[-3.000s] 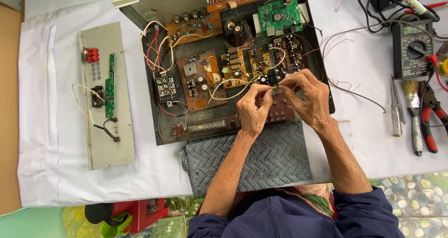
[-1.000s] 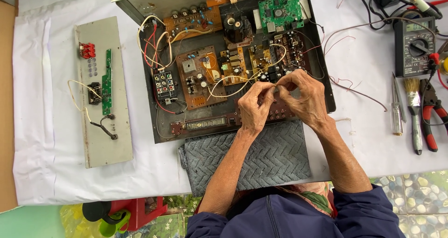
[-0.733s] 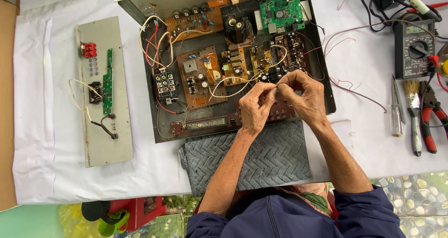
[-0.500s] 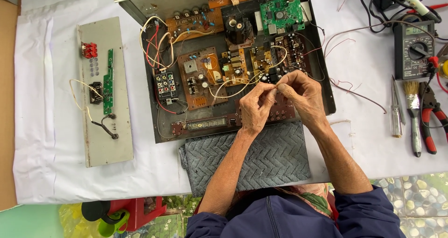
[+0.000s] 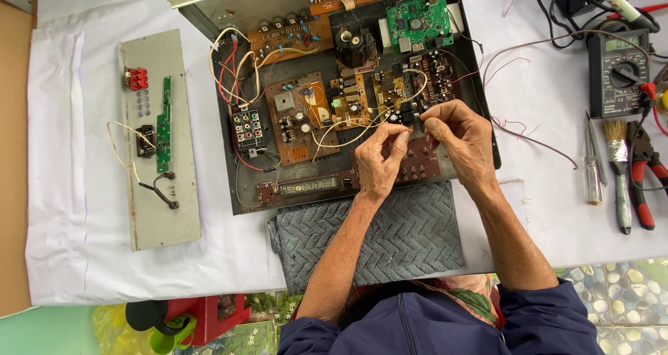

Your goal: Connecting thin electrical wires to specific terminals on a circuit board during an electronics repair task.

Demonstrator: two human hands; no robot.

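Both hands are meeting over the open chassis [image 5: 236,188], pinching one pale wire [image 5: 348,133] between closed fingertips. The left hand [image 5: 379,161] is gripping it at about the middle of the chassis's near half; the right hand [image 5: 465,140] is closing thumb and forefinger just right of that, its tips nearly touching the left ones. What the right fingers are holding beyond the wire end cannot be told. The wire is running left and slightly down from the hands, long axis roughly sideways, looping back toward the brown boards.

Compared with three seconds ago, the hands are sitting in almost the same place, the fingertips drawn a little closer together.

Inside the chassis one green board [image 5: 417,22] is lying at the far right corner. A grey towel [image 5: 390,237] is lying just below the chassis. Left of the chassis, one grey panel [image 5: 158,202] is lying lengthwise on the surface [image 5: 83,257]. Right of the chassis are one multimeter [image 5: 618,73], one screwdriver [image 5: 592,167], one brush [image 5: 618,174] and one pair of red pliers [image 5: 643,174].
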